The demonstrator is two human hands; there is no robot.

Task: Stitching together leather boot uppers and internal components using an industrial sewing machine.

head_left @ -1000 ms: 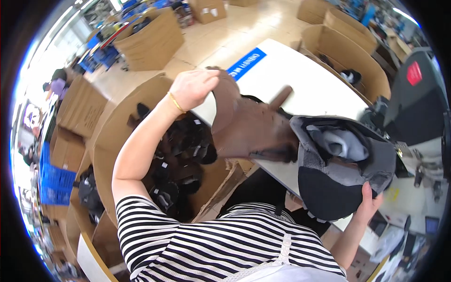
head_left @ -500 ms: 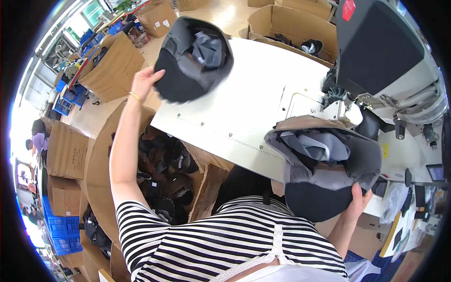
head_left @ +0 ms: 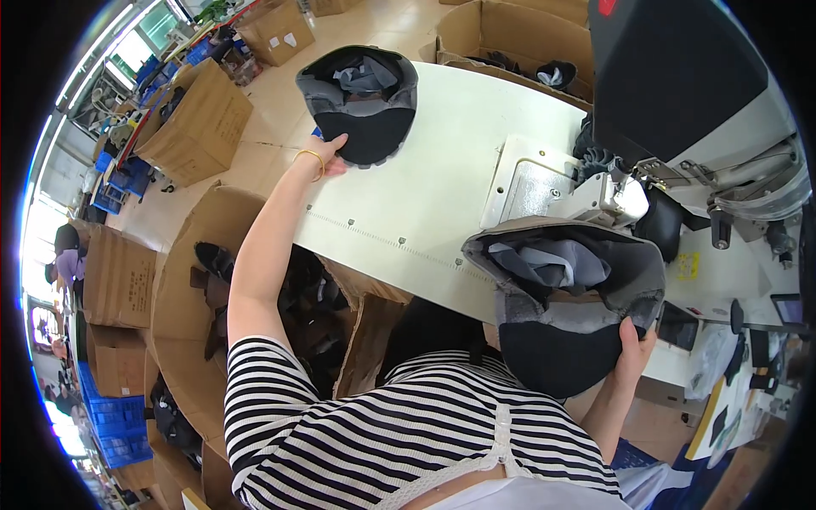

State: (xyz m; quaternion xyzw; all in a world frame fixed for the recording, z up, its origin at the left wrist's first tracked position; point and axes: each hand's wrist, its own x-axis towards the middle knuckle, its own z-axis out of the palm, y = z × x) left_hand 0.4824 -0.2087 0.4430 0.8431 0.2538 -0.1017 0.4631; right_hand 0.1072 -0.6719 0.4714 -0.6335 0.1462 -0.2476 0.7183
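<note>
My left hand (head_left: 329, 157) pinches the black brim of a cap (head_left: 367, 140) at the far left end of the white worktable (head_left: 399, 195). The thumb lies on top of the brim and the other fingers pass partly beneath it. The cap is upturned, showing its dark grey inside and bunched grey fabric. My right hand (head_left: 631, 353) grips the brim of a second cap (head_left: 565, 331) of the same kind at the table's near right edge, close to my body. This cap also opens upward, with grey cloth folded inside. Just beyond it is the sewing machine's arm (head_left: 625, 200).
The dark machine head (head_left: 680, 76) rises at the right. A large carton (head_left: 191, 280) of dark pieces stands left of the table, another carton (head_left: 518, 34) behind it. More cartons (head_left: 200, 119) and blue crates (head_left: 115, 408) are farther left.
My left hand has moved right and toward the tabletop with its cap, which was raised and tilted before. The cap in my right hand has shifted slightly left. A metal plate on the table now shows more.
</note>
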